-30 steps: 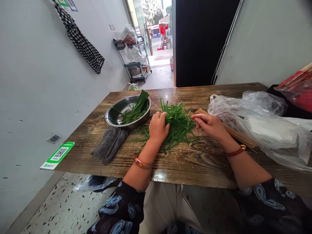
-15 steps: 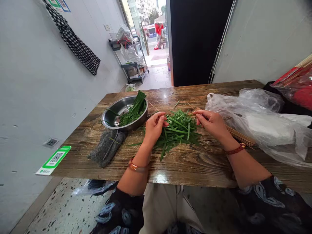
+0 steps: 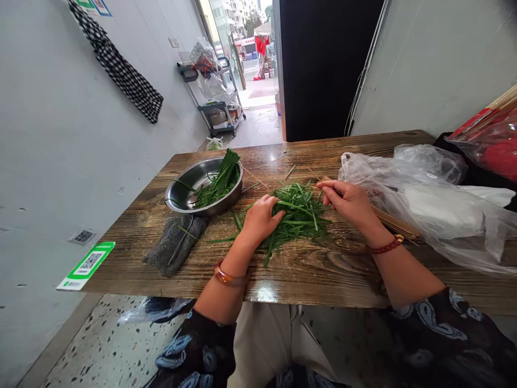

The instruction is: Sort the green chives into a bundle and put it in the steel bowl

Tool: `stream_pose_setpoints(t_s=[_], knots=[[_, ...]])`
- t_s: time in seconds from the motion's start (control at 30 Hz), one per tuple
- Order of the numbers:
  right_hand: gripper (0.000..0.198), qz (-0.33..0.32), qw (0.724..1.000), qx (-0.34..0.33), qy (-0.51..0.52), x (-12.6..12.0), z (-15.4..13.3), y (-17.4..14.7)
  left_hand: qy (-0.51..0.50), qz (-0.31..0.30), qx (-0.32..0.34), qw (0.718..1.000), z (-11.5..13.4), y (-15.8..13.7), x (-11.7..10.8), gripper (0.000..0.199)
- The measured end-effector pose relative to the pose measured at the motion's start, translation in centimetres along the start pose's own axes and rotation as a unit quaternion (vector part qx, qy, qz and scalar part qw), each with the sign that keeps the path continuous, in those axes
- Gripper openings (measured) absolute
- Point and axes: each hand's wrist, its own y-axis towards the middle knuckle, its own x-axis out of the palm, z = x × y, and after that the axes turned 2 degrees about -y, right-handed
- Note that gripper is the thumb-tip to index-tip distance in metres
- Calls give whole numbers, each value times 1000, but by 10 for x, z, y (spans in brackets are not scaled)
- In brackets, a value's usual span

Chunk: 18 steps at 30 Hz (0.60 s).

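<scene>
A loose pile of cut garlic chives point(image 3: 301, 223), or similar flat green leaves, lies on the wooden table in front of me. My left hand point(image 3: 262, 218) reaches onto the pile's left side, thumb apart from the fingers; the leaves partly hide its fingertips. At the pile's right edge my right hand point(image 3: 346, 203) is closed in a pinch on a thin bamboo skewer, whose tip point(image 3: 312, 172) points up and left. Below and behind that hand lies a bundle of bamboo skewers point(image 3: 398, 223). Another single skewer point(image 3: 254, 177) lies between the pile and the bowl.
A steel bowl point(image 3: 172, 202) with long chives stands at the left, a grey cloth point(image 3: 172, 248) before it. Plastic bags point(image 3: 444, 207) cover the table's right side. A QR-code sign point(image 3: 86, 265) sits at the left edge. A cart point(image 3: 218, 105) stands near the doorway.
My left hand has gone from a pinch above the pile down onto the leaves, its thumb now spread. My right hand keeps its pinch in nearly the same place.
</scene>
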Motion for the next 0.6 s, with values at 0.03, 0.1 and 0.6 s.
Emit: stream_pose_setpoints(t_s=[0.03, 0.1, 0.6], knots=[[37, -1, 1000, 0, 1, 0, 0, 0, -6, 33, 4, 999, 0, 0, 1, 20], [37, -1, 1000, 3, 3, 0, -1, 0, -17, 104, 8, 994, 0, 1, 1, 19], [34, 18, 1000, 14, -9, -3, 17, 3, -332, 257, -133, 898, -15, 2, -22, 26]])
